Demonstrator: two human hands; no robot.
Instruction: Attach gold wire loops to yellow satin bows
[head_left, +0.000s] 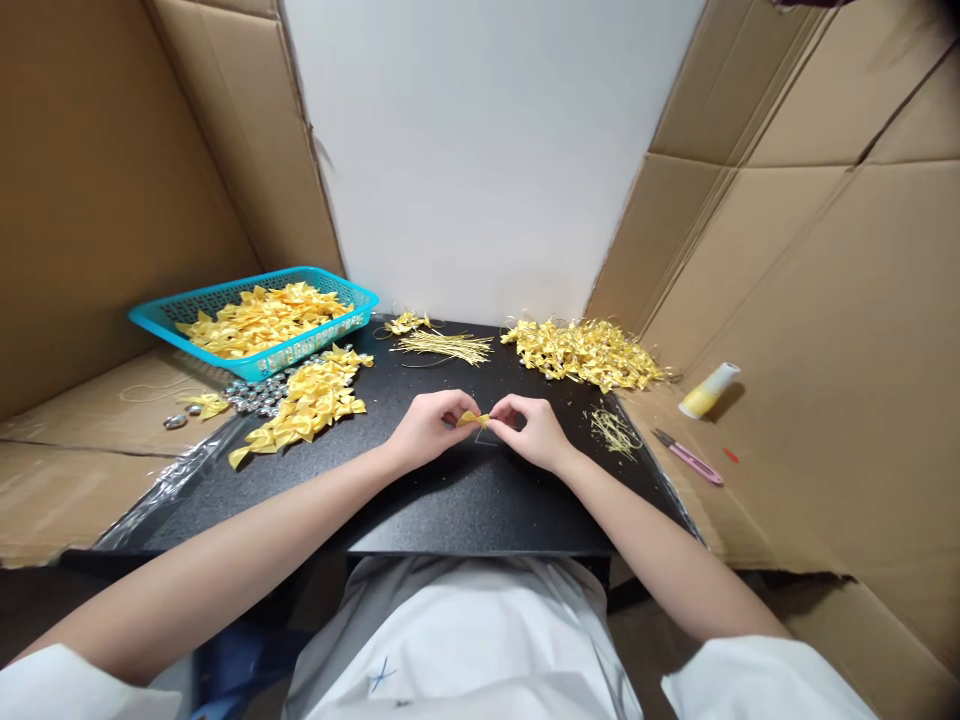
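A small yellow ribbon bow (pixel 470 417) is pinched between my two hands, just above the black table top (pixel 450 510). My left hand (pixel 429 430) grips the bow's left side with thumb and fingertips. From the right, my right hand (pixel 531 430) is closed at the bow's middle and right end, where its fingers cover part of it. Beyond my hands lies a bundle of gold ties (pixel 444 346). To the left is a heap of loose yellow bows (pixel 311 400), beside several silver bells or beads (pixel 259 393).
A turquoise basket (pixel 259 368) of yellow bows stands at back left. A pile of tied bows (pixel 585 352) sits at back right. Cord scraps (pixel 615 432), pink thread snips (pixel 688 458) and a yellow thread spool (pixel 709 390) lie on the right. Cardboard walls (pixel 840 330) flank the table.
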